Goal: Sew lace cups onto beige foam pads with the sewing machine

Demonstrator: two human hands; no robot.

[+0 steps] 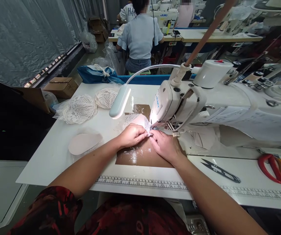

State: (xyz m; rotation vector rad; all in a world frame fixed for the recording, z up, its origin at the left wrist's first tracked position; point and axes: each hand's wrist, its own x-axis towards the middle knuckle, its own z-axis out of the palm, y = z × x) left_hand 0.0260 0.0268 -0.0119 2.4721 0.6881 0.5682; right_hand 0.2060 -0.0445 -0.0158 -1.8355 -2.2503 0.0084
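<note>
We're at the sewing machine (pixel 204 98) w/ both hands right up at the needle area, so by our read the step in hand is feeding a lace piece (pixel 137 120) under the presser foot, mid-seam or just at its start; can't tell which. Left hand (pixel 130 135) lies curled on the near edge of the lace, fingertips pinching it down; right hand (pixel 164 145) sits just beside it, fingers pressed on the same edge, thumbs nearly touching. So hands are together, both clamped on the lace, which lies on the brown taped patch (pixel 140 156) of the table (pixel 44 156) directly under the lamp (pixel 119 101) glare. The needle itself is hidden behind the fingers and the bright spot. Next move, as we judge it, calls for steady even guiding w/ fingertips kept clear of the needle, edge held aligned, no tugging since lace is stretchy and light. Off to the left sit more lace cups (pixel 78 109) and a plain pad (pixel 84 143), well apart from the hands. Thread snips (pixel 220 170) and red-handled scissors (pixel 274 166) lie on the right, near but untouched. Another person (pixel 140 36) works at a bench behind.
</note>
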